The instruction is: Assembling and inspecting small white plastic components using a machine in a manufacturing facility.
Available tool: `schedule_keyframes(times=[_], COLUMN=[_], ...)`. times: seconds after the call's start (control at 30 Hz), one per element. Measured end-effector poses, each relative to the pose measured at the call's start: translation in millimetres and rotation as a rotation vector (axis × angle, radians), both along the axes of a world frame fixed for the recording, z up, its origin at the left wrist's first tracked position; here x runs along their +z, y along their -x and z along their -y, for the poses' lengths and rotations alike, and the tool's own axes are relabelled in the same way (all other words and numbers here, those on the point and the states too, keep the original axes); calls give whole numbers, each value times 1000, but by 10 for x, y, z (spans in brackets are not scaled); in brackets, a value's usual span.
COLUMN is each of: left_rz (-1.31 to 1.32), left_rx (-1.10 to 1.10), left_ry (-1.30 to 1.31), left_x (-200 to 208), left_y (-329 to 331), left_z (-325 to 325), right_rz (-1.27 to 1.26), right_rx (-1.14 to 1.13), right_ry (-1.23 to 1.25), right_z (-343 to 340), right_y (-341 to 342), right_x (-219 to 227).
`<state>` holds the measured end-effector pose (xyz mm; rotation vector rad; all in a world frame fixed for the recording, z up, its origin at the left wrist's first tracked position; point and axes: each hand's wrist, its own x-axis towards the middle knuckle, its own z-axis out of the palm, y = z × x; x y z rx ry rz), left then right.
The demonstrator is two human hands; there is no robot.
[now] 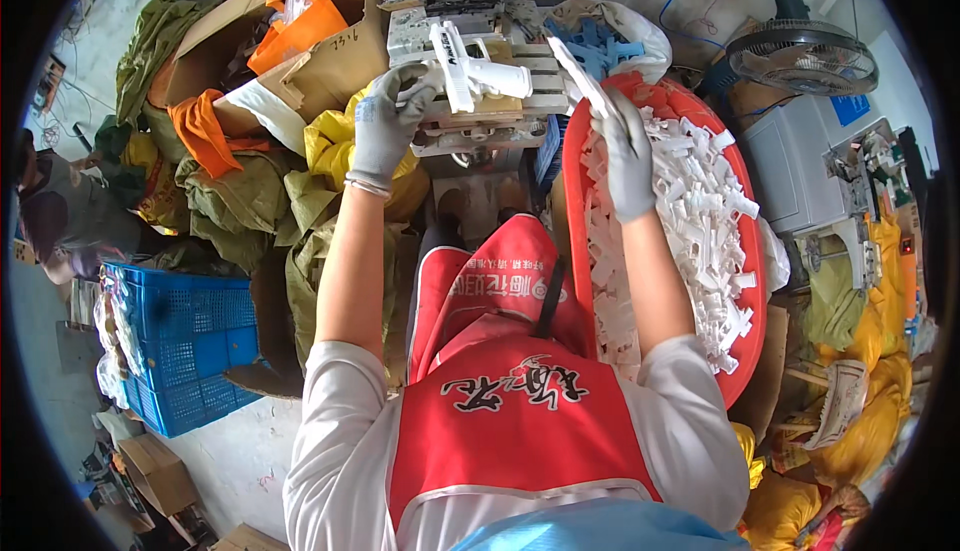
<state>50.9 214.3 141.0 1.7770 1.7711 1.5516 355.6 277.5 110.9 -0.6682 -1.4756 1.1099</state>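
In a grey glove, my left hand (pixel 386 123) is at the machine's front, its fingers bent and its fingertips closed at the left edge of a white plastic toy gun (pixel 456 69). Dark marks show on that gun's side, and it sits slantwise over the machine's fixture (pixel 545 81). A white rounded piece (pixel 502 79) lies against it on the right. My right hand (pixel 628 156), also gloved, holds another white toy gun piece (pixel 580 73) between thumb and fingers, raised above the rim of a red tub (pixel 574 181). Many white gun pieces (pixel 685 221) fill the tub.
Left of the machine stands a cardboard box (pixel 330 61) with orange cloth, beside green sacks (pixel 235 191). A blue crate (pixel 190 341) is farther left. Behind the tub are a bag of blue pieces (pixel 600 46) and a black fan (pixel 800 56). Yellow sacks (pixel 870 421) lie at right.
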Motion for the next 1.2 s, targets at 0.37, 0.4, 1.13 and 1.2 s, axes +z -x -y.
schedule_keyframes(times=[0.37, 0.4, 1.13, 1.2], left_rz=[446, 431, 156, 130], left_rx=[346, 404, 876, 832], left_ry=[-174, -139, 657, 638], left_x=[-415, -528, -2106, -2145], left_y=[388, 457, 926, 963], left_z=[1294, 1484, 3396, 3226], right_rz=[613, 755, 1599, 1805], right_rx=[-96, -88, -321, -317], right_ry=[-699, -685, 377, 271], right_z=[-386, -335, 414, 678], right_y=[659, 672, -2471, -2424], right_x=[241, 307, -1680, -1725])
